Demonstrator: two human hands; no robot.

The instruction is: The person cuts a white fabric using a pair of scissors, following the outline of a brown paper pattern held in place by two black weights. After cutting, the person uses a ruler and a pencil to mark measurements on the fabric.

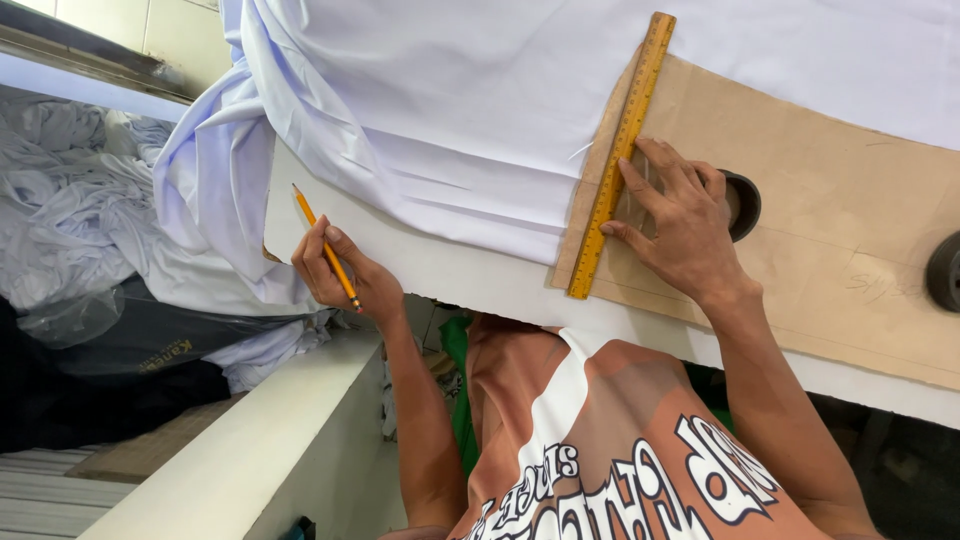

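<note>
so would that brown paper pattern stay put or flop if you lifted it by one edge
Probably floppy: the brown paper pattern looks thin and lies flat over the white cloth. It likely slides easily too, since one hand presses the yellow ruler on it and a dark round weight sits there.

Bare-armed person wears a brown-and-white printed shirt [600, 440].

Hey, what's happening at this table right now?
A person is working on white fabric spread over a table. One hand holds a yellow pencil near the table's edge, its tip off the cloth. The other hand presses flat on a brown paper pattern, fingers against a wooden ruler laid along the pattern's edge where it meets the fabric. A dark round weight sits on the pattern behind that hand, and more white cloth is heaped beside the table.
</note>
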